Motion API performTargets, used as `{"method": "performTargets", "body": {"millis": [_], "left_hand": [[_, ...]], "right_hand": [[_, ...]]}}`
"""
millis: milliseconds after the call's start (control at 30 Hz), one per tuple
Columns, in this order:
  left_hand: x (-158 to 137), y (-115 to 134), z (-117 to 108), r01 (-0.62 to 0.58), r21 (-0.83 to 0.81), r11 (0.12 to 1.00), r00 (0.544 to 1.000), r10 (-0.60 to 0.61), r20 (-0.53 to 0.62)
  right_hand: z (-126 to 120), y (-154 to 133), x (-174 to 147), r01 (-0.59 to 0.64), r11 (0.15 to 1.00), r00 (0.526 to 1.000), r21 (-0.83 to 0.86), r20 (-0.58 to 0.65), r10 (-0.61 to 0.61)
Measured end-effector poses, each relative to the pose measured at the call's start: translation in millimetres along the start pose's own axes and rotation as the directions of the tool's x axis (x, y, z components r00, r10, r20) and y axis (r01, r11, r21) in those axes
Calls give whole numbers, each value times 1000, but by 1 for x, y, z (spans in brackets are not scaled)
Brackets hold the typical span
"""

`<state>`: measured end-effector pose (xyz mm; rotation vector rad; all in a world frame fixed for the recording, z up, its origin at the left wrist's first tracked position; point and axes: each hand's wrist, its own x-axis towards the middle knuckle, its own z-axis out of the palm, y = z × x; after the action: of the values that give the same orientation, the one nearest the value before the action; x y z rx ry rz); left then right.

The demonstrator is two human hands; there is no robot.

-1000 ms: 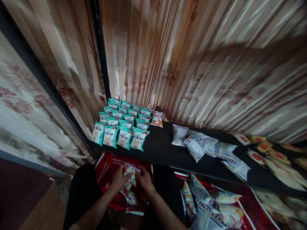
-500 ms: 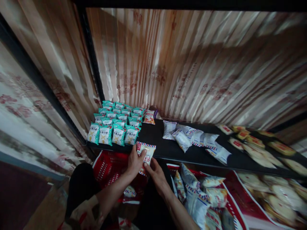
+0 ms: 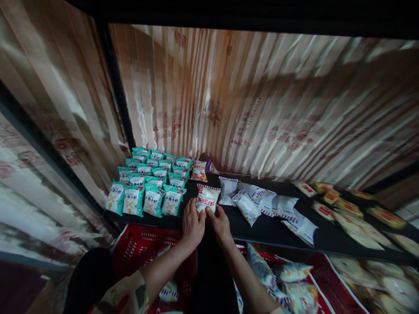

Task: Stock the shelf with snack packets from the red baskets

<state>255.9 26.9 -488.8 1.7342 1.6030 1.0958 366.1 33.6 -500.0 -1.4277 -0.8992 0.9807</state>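
Between both hands is a small snack bag (image 3: 207, 196) with red lettering and a striped edge, held over the black shelf (image 3: 209, 226). My left hand (image 3: 194, 224) grips its left lower side, and my right hand (image 3: 218, 221) its right lower corner, thumbs toward the front. Behind it stands a similar red-lettered snack bag (image 3: 199, 170). Left of my hands, teal-and-white snack bags (image 3: 153, 198) stand in close rows. To the right lie several white bags with striped edges (image 3: 248, 206).
Flat yellow and pale packets (image 3: 356, 222) lie farther right on the shelf. Below are a red basket (image 3: 137, 248) at left, a red bin of snack bags (image 3: 322, 292), and another with round packets (image 3: 389, 283). A black post (image 3: 119, 87) and curtain (image 3: 209, 96) bound the shelf.
Both hands have moved forward with the snack bag, from over the basket at the shelf's front edge to over the shelf, nearer the standing red-lettered bag. The view has shifted slightly.
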Motion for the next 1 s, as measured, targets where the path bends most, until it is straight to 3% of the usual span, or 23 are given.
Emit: {"method": "performTargets", "body": {"millis": [133, 433, 667, 1000], "left_hand": [[15, -9, 24, -117, 68, 991, 993, 118, -13], [72, -25, 59, -74, 148, 986, 997, 74, 9], [99, -34, 70, -27, 174, 984, 1000, 26, 6], [113, -39, 75, -4, 182, 983, 1000, 4, 4]], "right_hand": [[7, 5, 45, 28, 989, 997, -148, -71, -38], [30, 12, 127, 77, 929, 984, -363, -120, -129], [48, 15, 150, 149, 925, 978, -348, -86, -189], [52, 26, 161, 236, 909, 963, -344, -46, -267]]}}
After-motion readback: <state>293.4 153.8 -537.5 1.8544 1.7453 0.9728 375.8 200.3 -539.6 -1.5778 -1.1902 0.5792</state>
